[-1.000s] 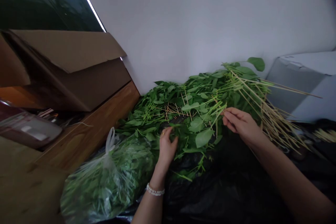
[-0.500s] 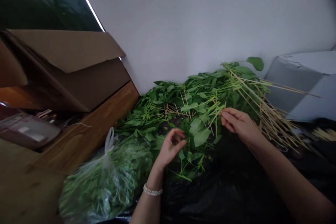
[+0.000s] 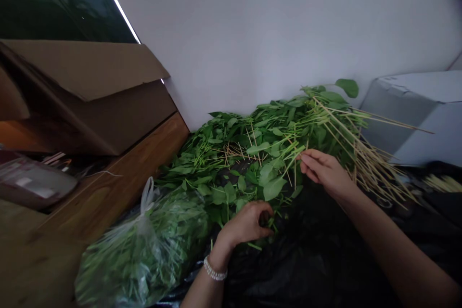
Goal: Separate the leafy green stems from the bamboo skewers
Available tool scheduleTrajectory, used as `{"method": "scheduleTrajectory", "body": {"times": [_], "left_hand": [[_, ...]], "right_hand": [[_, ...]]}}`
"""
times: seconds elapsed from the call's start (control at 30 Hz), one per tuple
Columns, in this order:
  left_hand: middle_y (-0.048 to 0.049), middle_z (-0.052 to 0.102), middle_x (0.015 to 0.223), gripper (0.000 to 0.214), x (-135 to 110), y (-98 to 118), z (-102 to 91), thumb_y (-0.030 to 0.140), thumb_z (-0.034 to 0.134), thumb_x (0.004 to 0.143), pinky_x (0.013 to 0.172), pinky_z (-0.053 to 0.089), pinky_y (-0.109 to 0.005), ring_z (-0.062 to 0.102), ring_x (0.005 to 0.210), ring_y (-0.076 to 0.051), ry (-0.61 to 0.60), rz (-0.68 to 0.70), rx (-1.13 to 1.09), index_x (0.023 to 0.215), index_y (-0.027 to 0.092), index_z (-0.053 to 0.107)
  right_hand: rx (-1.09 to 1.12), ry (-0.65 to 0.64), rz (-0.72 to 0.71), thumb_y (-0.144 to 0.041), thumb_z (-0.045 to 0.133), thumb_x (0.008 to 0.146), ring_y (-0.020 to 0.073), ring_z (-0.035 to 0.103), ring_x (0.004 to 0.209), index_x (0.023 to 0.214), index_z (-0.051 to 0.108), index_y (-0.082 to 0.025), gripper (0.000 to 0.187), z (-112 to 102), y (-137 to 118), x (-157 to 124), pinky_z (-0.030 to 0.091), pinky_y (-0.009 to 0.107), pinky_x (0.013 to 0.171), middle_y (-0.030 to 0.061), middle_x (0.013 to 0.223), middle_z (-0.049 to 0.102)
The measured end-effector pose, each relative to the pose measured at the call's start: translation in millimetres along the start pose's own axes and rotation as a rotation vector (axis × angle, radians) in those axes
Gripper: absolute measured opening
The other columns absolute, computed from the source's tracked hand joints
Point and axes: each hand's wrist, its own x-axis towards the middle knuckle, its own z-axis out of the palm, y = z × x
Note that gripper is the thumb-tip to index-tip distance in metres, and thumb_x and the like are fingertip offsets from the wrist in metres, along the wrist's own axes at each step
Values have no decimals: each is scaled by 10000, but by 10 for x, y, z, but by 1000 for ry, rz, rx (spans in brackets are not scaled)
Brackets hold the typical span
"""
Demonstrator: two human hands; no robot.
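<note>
A big heap of green leafy stalks [image 3: 252, 154] lies against the white wall on black plastic sheeting [image 3: 306, 269]. My left hand [image 3: 245, 225], with a bead bracelet at the wrist, is curled at the near edge of the heap, its fingers closed on a few leaves. Farther right, my right hand [image 3: 323, 171] pinches the pale green stems of a leafy sprig [image 3: 288, 154]. Beside it a sheaf of bare yellowish stems [image 3: 371, 159] fans out to the right.
A clear plastic bag [image 3: 144, 245] stuffed with greens lies at the lower left. A wooden ledge [image 3: 119, 178] carries an open cardboard box [image 3: 94, 91]. A grey box [image 3: 418, 115] stands at the right against the wall.
My left hand has drawn back from the middle of the heap to its near edge and closed on leaves. My right hand has shifted slightly left, still holding the stems.
</note>
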Motion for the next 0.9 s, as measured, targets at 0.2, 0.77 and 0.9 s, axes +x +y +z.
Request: {"method": "scheduleTrajectory", "body": {"times": [0.2, 0.77, 0.9], "left_hand": [[8, 639, 728, 284, -10, -69, -30, 275, 723, 727, 609, 409, -211, 563, 654, -113, -8, -60, -436, 984, 167, 669], [-26, 721, 849, 334, 57, -288, -229, 265, 846, 607, 680, 497, -189, 656, 728, -101, 616, -201, -1473, 897, 164, 714], [-49, 733, 853, 416, 77, -325, -216, 314, 835, 622, 718, 494, -201, 662, 732, -107, 609, -210, -1397, 981, 147, 708]], "right_hand": [[4, -1, 23, -463, 589, 827, 35, 352, 392, 912, 596, -182, 294, 30, -28, -2, 207, 200, 368, -31, 632, 557], [-34, -410, 166, -486, 555, 841, 31, 300, 394, 819, 570, -169, 317, 90, -31, -100, 157, 189, 377, -31, 581, 554], [-180, -579, 190, -474, 512, 853, 41, 304, 384, 836, 583, -167, 315, 295, 63, -143, 184, 195, 385, -34, 573, 564]]}}
